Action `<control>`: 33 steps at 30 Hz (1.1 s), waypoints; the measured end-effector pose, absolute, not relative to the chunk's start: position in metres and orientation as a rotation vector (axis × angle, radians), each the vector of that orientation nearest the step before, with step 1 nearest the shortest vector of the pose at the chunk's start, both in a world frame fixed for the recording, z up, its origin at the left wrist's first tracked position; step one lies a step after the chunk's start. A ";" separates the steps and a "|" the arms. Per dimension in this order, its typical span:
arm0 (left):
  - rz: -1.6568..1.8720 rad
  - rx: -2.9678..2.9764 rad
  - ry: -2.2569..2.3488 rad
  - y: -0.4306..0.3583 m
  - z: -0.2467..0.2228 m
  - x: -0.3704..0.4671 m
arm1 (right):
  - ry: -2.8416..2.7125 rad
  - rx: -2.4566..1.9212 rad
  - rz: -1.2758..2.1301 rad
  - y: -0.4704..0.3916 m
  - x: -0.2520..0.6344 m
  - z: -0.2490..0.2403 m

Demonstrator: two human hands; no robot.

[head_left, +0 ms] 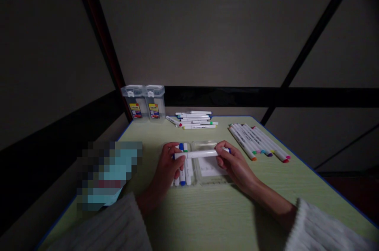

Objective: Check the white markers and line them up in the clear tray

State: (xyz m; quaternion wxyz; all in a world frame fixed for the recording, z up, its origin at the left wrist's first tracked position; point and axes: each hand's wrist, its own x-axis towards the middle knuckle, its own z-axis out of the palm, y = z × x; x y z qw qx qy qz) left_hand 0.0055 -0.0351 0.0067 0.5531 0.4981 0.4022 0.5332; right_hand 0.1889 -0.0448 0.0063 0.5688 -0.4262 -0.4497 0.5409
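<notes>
A white marker [203, 153] with blue ends is held level between my two hands. My left hand [168, 167] pinches its left end, and my right hand [232, 160] grips the right end near the blue tip. Below the marker lies an opened clear plastic case [213, 180]. Several white markers [187, 176] with blue or green ends stand side by side in its left half, partly covered by my left hand. The right half shows a white sheet [209, 168] with faint print.
Two clear lidded boxes [154, 102] stand at the back left. A loose pile of markers [195, 118] lies at the back. More markers [251, 138] with coloured ends lie in a row at the right. A blurred-out turquoise object [115, 172] is on the left.
</notes>
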 end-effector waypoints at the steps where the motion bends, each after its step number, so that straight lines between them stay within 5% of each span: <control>1: 1.257 1.181 0.954 -0.035 0.007 0.005 | -1.057 -0.999 1.270 -0.045 0.189 0.006; 33: 1.107 1.181 1.019 -0.040 0.011 0.004 | -1.131 -0.994 1.220 -0.048 0.188 0.008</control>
